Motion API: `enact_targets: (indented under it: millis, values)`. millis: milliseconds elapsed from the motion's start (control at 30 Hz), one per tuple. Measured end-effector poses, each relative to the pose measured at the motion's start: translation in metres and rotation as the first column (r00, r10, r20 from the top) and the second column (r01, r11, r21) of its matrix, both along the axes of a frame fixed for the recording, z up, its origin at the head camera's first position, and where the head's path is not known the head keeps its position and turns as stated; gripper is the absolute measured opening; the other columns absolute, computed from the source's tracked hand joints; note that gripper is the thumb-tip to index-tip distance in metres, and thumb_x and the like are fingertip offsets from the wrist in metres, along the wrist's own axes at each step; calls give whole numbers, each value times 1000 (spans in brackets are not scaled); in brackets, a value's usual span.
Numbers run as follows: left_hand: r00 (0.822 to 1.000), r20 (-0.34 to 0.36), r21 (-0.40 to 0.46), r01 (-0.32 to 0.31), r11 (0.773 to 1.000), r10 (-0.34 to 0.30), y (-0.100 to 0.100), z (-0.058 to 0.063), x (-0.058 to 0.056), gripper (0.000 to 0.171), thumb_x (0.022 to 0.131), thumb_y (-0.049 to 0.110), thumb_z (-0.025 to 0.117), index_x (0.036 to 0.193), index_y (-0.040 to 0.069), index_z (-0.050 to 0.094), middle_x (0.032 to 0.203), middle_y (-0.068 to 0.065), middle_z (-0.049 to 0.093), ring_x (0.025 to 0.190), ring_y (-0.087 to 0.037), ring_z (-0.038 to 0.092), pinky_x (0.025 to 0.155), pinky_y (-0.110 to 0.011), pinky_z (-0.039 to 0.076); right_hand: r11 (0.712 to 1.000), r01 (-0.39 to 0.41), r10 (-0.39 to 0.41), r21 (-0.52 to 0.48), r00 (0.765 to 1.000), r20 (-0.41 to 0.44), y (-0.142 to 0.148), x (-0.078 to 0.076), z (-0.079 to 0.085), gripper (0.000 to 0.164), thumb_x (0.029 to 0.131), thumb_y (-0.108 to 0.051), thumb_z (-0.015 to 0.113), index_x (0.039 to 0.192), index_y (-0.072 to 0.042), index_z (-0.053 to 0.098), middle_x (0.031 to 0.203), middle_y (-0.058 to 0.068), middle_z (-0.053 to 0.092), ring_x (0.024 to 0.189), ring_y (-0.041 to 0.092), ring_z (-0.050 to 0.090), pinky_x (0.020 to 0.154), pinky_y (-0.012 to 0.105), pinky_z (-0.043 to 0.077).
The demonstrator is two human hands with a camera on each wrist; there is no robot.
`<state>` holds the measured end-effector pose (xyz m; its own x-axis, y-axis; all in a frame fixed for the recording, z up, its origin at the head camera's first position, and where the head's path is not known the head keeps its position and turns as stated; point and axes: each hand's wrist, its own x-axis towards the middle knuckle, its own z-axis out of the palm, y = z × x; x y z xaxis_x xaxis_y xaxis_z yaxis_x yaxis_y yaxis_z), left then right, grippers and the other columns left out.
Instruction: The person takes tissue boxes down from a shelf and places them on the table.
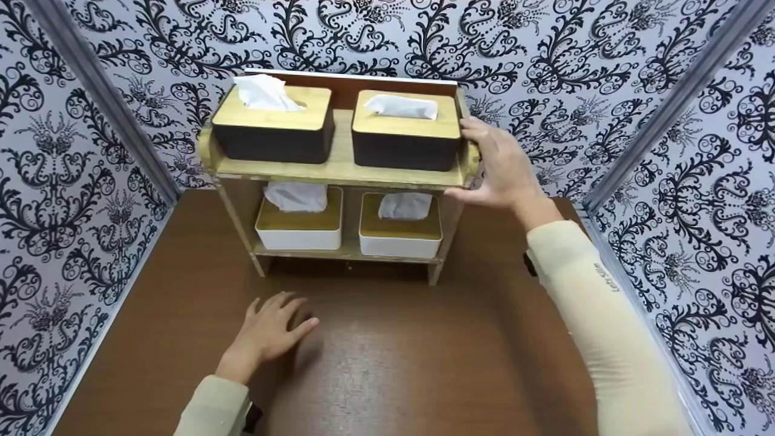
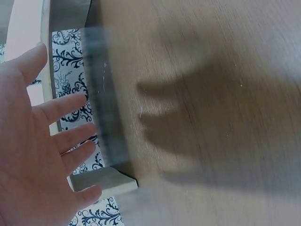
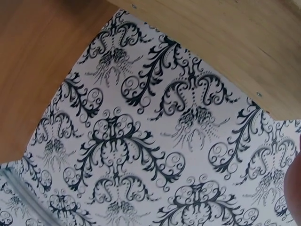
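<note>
A two-tier wooden shelf stands at the back of the table. My right hand grips its upper right end, thumb at the front edge and fingers near the top; the right wrist view catches only a blurred bit of the hand beside the shelf's wooden side. On top sit two black tissue boxes with wooden lids, one left and one right. Below are two white ones, left and right. White tissue sticks out of each. My left hand, fingers spread and holding nothing, hovers in front of the shelf.
The brown table extends in front of the shelf and to both sides. Patterned black-and-white walls enclose it on three sides, with metal posts in the left corner and right corner.
</note>
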<state>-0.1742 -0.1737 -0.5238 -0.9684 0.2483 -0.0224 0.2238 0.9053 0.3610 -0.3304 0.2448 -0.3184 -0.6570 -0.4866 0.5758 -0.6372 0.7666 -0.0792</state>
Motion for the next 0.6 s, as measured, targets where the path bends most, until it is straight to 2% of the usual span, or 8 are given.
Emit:
enact_targets:
  millis: [400, 600]
  values:
    - [1000, 6, 4, 2, 1000, -2, 1, 2, 1, 63, 92, 64, 47, 135, 19, 57, 146, -12, 50, 140, -33, 40, 112, -70, 17, 998, 60, -62, 20, 996, 67, 37, 8, 5, 100, 64, -55, 84, 139, -9, 36, 158, 6, 34, 142, 32, 36, 119, 53, 25]
    - [1000, 2, 7, 5, 1000, -5, 2, 3, 0, 65, 92, 66, 46, 134, 18, 58, 145, -12, 51, 139, -34, 41, 112, -70, 17, 998, 60, -62, 24, 995, 77, 54, 10, 6, 98, 66, -54, 84, 141, -10, 36, 159, 4, 32, 144, 30, 33, 123, 47, 18]
